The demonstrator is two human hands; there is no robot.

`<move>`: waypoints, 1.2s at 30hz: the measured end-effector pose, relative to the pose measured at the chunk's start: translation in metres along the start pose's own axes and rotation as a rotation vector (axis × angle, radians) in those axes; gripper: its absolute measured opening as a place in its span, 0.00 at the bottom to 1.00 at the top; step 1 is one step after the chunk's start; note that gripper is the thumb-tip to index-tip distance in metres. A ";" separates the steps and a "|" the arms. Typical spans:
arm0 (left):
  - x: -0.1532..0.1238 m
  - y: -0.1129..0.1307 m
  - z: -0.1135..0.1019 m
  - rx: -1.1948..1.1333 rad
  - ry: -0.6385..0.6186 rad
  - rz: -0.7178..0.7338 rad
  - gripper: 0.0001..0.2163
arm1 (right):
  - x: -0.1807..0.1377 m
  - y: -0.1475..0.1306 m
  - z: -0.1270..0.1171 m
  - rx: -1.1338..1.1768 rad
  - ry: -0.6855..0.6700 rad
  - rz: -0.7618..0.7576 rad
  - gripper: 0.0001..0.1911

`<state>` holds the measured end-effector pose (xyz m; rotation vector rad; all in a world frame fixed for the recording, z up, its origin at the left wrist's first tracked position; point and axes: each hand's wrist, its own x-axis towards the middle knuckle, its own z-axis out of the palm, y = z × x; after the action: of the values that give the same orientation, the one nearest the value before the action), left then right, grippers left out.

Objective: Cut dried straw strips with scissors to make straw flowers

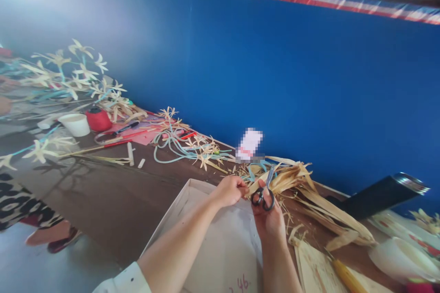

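Note:
My right hand [270, 222] holds a pair of scissors [270, 175], blades pointing up and away, with the black handle loops over the palm. Close beside it on the left, my left hand [231, 191] is closed in a pinch on the end of a pale strip of dry husk [253, 187]. Both hands are above the far right part of a shallow pale box [187, 233]. Just beyond them lies a heap of dried husks [292, 177], spreading to the right.
Left along the table [103, 201] lie pale husk flowers [40, 151], blue-green cords [165, 154], a white cup [75, 124] and a red spool [99, 120]. At right are a black flask [378, 197], a yellow-handled tool [345, 275] and a white bowl [402, 256]. A blue wall [275, 73] rises behind.

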<state>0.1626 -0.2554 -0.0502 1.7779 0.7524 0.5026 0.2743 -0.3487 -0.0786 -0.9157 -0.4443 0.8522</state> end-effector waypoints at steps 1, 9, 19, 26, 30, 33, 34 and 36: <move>0.001 -0.001 0.000 -0.002 0.013 0.006 0.13 | 0.000 0.000 0.001 0.002 0.003 0.003 0.18; 0.003 -0.004 0.002 0.023 0.137 0.113 0.08 | -0.005 0.002 0.007 -0.040 0.001 -0.012 0.14; -0.010 0.002 0.010 0.343 0.281 0.382 0.08 | -0.010 0.006 0.012 -0.296 0.005 -0.069 0.23; -0.008 0.000 0.011 0.469 0.316 0.309 0.08 | -0.014 0.002 0.017 -0.367 -0.101 -0.101 0.22; -0.008 0.000 0.010 0.526 0.331 0.325 0.04 | -0.017 0.000 0.020 -0.423 -0.102 -0.143 0.22; -0.010 0.001 0.009 0.561 0.348 0.360 0.03 | -0.019 0.002 0.021 -0.471 -0.120 -0.180 0.22; -0.011 0.002 0.009 0.570 0.360 0.366 0.03 | -0.020 0.002 0.021 -0.494 -0.120 -0.196 0.22; -0.012 0.003 0.008 0.576 0.387 0.376 0.03 | -0.021 0.002 0.021 -0.553 -0.115 -0.235 0.23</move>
<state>0.1604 -0.2697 -0.0499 2.4185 0.8895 0.9745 0.2470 -0.3541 -0.0687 -1.2930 -0.8971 0.5721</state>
